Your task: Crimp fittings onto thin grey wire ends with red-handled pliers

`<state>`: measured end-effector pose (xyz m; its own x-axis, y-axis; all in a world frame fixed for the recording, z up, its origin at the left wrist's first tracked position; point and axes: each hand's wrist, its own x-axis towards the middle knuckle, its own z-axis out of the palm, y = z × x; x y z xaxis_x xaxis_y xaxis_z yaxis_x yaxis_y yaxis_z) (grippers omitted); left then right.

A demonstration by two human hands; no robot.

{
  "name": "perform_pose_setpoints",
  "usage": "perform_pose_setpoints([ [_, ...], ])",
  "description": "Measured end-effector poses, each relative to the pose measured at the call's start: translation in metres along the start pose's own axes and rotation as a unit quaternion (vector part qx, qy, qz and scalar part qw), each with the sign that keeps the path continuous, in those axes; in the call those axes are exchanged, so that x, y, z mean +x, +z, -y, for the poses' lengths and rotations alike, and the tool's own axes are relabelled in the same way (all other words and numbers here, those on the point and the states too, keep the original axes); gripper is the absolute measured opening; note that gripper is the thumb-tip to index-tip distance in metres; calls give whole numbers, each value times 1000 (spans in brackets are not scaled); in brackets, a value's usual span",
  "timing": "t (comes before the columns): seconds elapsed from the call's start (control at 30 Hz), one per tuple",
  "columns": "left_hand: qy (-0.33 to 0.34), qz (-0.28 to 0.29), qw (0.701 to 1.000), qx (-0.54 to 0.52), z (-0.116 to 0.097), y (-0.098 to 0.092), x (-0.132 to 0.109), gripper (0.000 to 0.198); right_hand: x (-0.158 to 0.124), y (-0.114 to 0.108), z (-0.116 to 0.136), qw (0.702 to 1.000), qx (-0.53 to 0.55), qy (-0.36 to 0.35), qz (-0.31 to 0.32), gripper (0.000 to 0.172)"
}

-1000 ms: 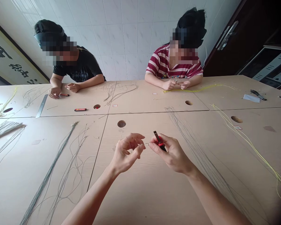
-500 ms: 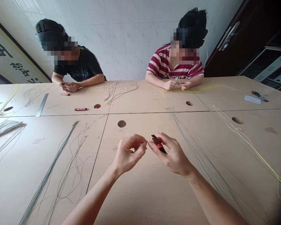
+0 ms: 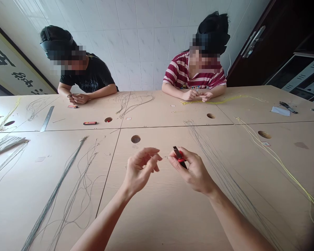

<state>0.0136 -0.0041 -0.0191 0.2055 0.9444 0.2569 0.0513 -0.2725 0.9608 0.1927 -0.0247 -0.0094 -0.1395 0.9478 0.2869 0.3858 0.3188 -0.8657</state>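
Note:
Near the middle of the table, my right hand (image 3: 192,167) is closed round a small red and black hand tool (image 3: 180,157) with a flat dark tip pointing up and left; its exact kind is unclear. Thumb and finger of that hand also pinch a tiny thin piece (image 3: 165,157), perhaps wire or a terminal, too small to name. Just left of it, my left hand (image 3: 142,169) has its fingers curved and apart, the thumb tip close to the piece's end. Whether it touches cannot be seen.
Grey wire bundles (image 3: 65,174) lie left, more thin grey wires (image 3: 214,160) right, with yellow wires (image 3: 277,160) beyond. Round holes (image 3: 135,139) pierce the tabletop. Two people sit opposite, hands on small things. A ruler (image 3: 47,118), red-black marker-like sticks (image 3: 90,123) and a cutter (image 3: 288,107) lie farther back.
My left hand's fingers have parted and drawn slightly left from my right fingertips. The thin piece now shows between the hands. The tool has turned and shifted slightly right.

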Motion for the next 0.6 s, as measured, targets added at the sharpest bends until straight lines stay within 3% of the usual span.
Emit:
perform_pose_setpoints([
  [0.13, -18, -68, 997, -37, 0, -17, -2, 15, 2, -7, -5, 999, 33, 13, -11, 21],
  [0.33, -59, -80, 995, 19, -12, -52, -25, 16, 12, -24, -16, 997, 36, 31, -58, 26],
  [0.4, -87, -45, 993, 63, -17, -68, -39, 18, 17, -30, -19, 995, 31, 35, -85, 27],
  [0.53, -153, 148, 964, 160, -22, -102, -83, 22, 23, -37, -26, 988, 27, 42, -147, 27],
  [0.6, -185, 181, 947, 192, -22, -114, -113, 25, 25, -40, -32, 983, 30, 44, -177, 27],
])
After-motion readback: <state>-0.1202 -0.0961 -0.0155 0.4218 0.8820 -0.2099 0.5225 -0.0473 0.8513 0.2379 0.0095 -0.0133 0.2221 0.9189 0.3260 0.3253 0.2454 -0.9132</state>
